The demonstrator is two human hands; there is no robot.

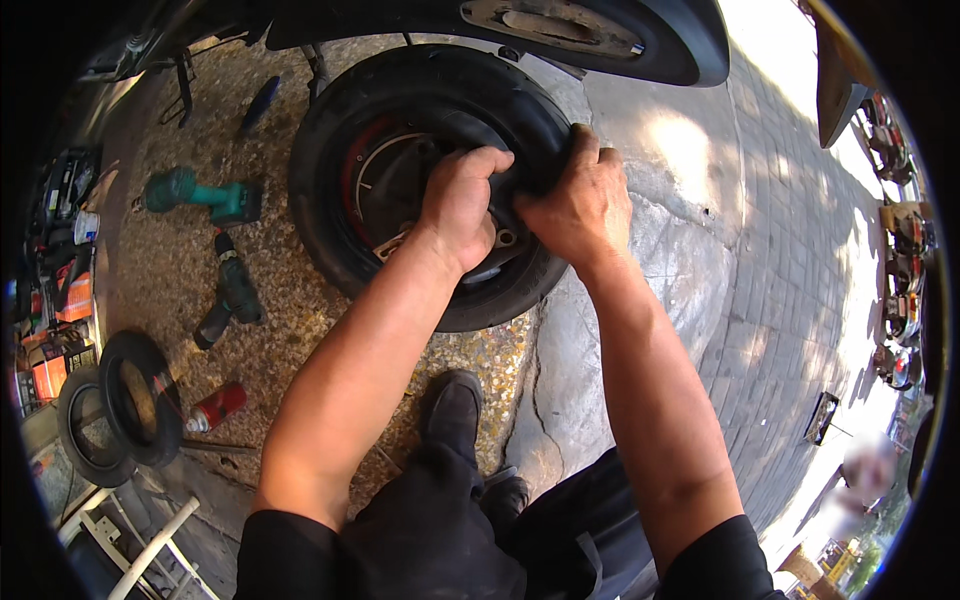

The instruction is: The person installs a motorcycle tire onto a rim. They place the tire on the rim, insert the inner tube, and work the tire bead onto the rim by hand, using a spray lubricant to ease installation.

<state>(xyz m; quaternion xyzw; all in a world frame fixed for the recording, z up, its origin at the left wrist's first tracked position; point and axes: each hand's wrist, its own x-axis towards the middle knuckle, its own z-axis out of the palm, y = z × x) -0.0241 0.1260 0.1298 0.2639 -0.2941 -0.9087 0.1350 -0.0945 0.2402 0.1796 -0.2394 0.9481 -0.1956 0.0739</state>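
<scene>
A black tyre [325, 215] lies flat on the ground in front of me, around a dark wheel rim [388, 190] with a red edge. My left hand [458, 208] is closed at the tyre's inner edge, its thumb pointing right against the rubber. The curled fingers are mostly hidden below the hand. My right hand [585, 205] grips the tyre's right side, fingers over the outer wall and thumb toward the middle. Smooth black rubber bulges at the upper right of the tyre; I cannot tell if it is an inner tube.
On the left lie a green impact wrench [205, 195], a second power tool [232, 292] and a red spray can [217, 407]. Two smaller tyres [150, 437] lean near the lower left. A dark vehicle body [670, 45] overhangs the far side. My shoe [453, 415] stands near the tyre.
</scene>
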